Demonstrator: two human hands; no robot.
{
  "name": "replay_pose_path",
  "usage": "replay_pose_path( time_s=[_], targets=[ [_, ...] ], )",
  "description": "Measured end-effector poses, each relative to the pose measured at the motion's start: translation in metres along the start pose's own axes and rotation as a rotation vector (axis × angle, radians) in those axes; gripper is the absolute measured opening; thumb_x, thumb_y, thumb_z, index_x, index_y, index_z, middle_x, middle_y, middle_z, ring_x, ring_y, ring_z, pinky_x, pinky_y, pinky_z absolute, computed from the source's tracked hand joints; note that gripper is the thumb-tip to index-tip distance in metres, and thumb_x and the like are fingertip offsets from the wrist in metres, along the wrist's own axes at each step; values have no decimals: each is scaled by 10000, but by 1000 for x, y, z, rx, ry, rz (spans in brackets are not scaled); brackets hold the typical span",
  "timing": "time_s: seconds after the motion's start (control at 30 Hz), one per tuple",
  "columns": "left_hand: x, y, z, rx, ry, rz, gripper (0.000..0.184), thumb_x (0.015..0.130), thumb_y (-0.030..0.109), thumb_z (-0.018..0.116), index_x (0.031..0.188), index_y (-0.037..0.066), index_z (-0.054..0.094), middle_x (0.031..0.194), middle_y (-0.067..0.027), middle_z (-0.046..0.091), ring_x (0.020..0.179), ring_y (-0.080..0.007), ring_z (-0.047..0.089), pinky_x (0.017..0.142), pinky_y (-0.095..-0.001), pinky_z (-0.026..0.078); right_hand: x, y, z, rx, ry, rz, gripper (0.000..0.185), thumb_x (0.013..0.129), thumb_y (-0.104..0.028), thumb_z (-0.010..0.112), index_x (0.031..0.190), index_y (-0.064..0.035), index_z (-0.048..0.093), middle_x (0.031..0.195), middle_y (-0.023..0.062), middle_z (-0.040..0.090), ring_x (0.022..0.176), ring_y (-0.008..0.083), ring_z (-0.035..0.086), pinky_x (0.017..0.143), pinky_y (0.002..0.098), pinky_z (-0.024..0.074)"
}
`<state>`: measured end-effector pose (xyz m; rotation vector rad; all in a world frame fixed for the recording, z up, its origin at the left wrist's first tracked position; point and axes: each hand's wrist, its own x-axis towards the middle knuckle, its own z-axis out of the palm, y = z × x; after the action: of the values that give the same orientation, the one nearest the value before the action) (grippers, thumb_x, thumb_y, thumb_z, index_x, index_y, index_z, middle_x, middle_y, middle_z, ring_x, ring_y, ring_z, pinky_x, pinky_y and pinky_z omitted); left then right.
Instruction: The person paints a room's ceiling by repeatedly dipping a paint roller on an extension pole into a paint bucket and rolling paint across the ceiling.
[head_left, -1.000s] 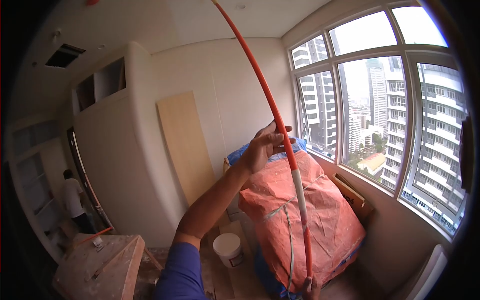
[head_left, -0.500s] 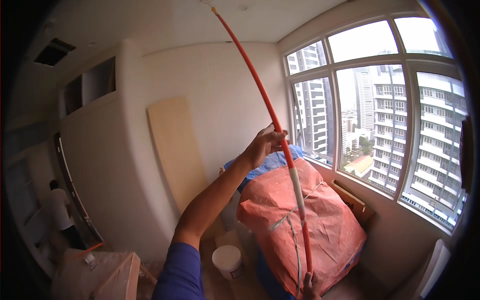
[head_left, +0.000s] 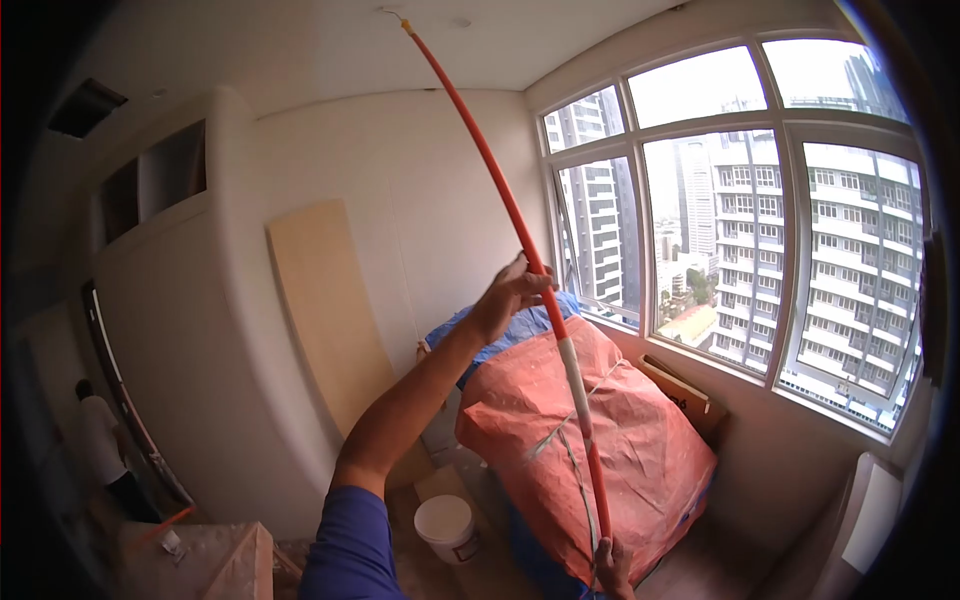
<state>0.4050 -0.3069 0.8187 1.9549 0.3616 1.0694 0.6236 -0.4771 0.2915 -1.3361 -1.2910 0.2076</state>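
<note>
A long orange-red pole (head_left: 487, 155) with a pale wrapped section slants up to the ceiling. Its far end has a yellow tip (head_left: 406, 27) and a thin wire-like piece, too small to make out. My left hand (head_left: 512, 297) grips the pole around its middle, arm stretched forward. Low in the view, my right hand (head_left: 613, 566) is closed around the pole's bottom end. Behind the pole stands a bulky pile under an orange-red tarp (head_left: 640, 420), tied with cord, with blue sheeting (head_left: 550, 325) at its top and side.
Left of the pile, a white bucket (head_left: 447, 527) stands on the floor. A wooden panel (head_left: 325, 300) leans on the wall. Wide windows (head_left: 710, 240) line the right side. Far left is another person (head_left: 100, 440), near a plastic-covered box (head_left: 205, 560).
The view has shifted slightly, so the room and pile appear further left. Both hands keep their hold on the pole, whose tip stays near the ceiling.
</note>
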Motion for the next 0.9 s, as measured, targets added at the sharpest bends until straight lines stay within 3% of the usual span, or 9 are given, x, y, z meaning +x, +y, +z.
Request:
replay_pose_path(
  time_s=[0.07,0.17,0.2,0.33,0.47,0.57,0.6,0.7,0.9],
  targets=[
    [-14,13,32,38,-22,-24,788,851,394,675,1428,-28,345,1292,-155,466,1251,-266,538,1083,-409,437,-20,10,-16,-35,36,-37,557,989,-532,484,781,-37,632,579,215,556,552,440,583,523,527,398],
    [-31,19,77,124,-113,51,888,817,421,704,1468,-25,297,1332,-164,451,1254,-261,521,1097,-400,416,-49,19,-46,-25,37,-36,552,993,-526,482,789,-36,631,579,209,551,549,426,575,521,522,397],
    [-40,23,98,79,-94,88,828,834,441,725,1406,-8,329,1169,-124,488,1176,-239,548,1030,-378,468,-57,20,-53,-20,36,-29,550,994,-524,482,791,-35,631,579,207,549,548,421,572,520,520,397],
    [-68,48,159,11,-282,65,989,822,400,783,1482,-13,172,1204,-153,461,1181,-279,562,1040,-419,484,-85,17,-87,-8,17,-6,543,999,-516,480,801,-33,630,580,200,541,545,402,562,517,512,396],
    [-98,74,207,34,-384,36,1253,818,477,795,1555,-44,-74,1469,-253,325,1389,-387,410,1141,-460,374,-103,13,-106,13,-11,8,536,1004,-509,477,811,-31,628,580,193,533,541,384,552,515,504,394],
    [-111,74,237,90,-432,111,1332,817,500,799,1524,-91,-162,1554,-319,200,1402,-402,386,1165,-467,343,-111,8,-117,29,-20,5,531,1008,-503,476,819,-30,627,581,187,527,538,370,545,512,498,394],
    [-113,69,243,113,-465,95,1357,805,545,794,1513,-114,-158,1577,-343,114,1417,-408,363,1171,-463,335,-114,8,-121,29,-29,6,529,1009,-501,475,822,-30,627,581,185,525,537,365,542,512,496,393],
    [-125,64,263,79,-427,178,1368,799,596,774,1519,-102,-157,1597,-328,63,1444,-422,316,1176,-465,325,-123,8,-136,27,-31,9,524,1012,-495,473,829,-28,626,581,180,519,535,351,534,510,490,392],
    [-142,53,271,37,-419,90,1339,820,533,783,1536,-36,-196,1594,-294,123,1430,-410,341,1163,-478,342,-153,20,-167,8,-20,35,514,1020,-483,470,844,-25,624,582,169,508,529,323,519,506,478,391]
  ],
)
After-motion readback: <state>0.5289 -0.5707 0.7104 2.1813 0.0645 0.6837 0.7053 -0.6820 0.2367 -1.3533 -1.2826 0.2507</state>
